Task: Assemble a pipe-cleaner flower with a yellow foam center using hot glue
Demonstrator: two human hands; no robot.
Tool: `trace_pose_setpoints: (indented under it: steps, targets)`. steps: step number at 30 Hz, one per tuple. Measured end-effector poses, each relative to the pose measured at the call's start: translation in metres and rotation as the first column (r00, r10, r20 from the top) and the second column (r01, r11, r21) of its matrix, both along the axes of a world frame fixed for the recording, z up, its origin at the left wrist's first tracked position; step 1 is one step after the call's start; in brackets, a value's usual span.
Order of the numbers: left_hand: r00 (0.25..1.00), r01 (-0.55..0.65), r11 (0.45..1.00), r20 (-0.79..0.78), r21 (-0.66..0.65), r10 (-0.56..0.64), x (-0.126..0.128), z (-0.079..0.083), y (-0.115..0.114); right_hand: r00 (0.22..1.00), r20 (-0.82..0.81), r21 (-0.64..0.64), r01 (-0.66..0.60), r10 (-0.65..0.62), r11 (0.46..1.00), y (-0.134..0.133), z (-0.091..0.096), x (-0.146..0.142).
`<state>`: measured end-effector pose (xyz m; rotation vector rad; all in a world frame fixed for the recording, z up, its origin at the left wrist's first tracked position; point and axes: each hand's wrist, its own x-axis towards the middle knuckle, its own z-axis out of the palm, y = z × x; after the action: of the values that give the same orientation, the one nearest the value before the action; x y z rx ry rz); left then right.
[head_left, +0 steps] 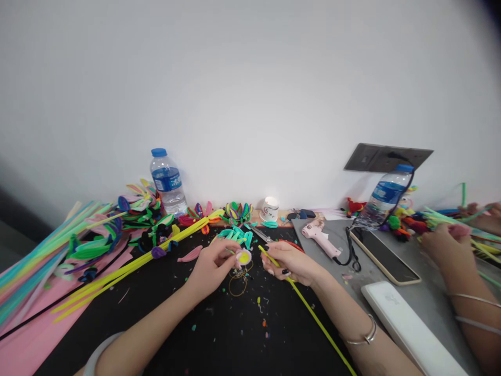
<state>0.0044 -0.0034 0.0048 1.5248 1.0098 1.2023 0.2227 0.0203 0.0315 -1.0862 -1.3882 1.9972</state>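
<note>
As left hand (213,263) pinches coil (244,257), right hand (291,261) grips stem (313,313) mid-mat (219,334)

Place: I'm looking at a craft worktable.
Signs: heaped pipe cleaners (37,261), pink glue gun (320,238), scrap-strewn black mat (219,339).

Glue gun (319,237) left of phone (385,256), bottle (387,196) — apparently — behind

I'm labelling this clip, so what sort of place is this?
Likely a shared craft table against a plain wall: loose pipe cleaners piled at the left, a pink glue gun, and the right hand holding a yellow pipe cleaner, the left hand a small coil.
</note>
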Motion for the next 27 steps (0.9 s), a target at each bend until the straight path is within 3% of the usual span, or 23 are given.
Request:
trace_pose_setpoints:
  steps: [13, 27]
  targets:
    - [1.0, 0.03, 1.0, 0.005, -0.008, -0.03, 0.002, 0.002, -0.002, 0.997, -0.025, 0.087, 0.076, -0.075, 0.993, -0.002, -0.002, -0.004]
    - [0.986, 0.059, 0.987, -0.162, 0.149, -0.034, 0.0, 0.001, -0.004, 0.992, 0.041, 0.152, 0.111, -0.119, 0.982, -0.012, 0.005, -0.014]
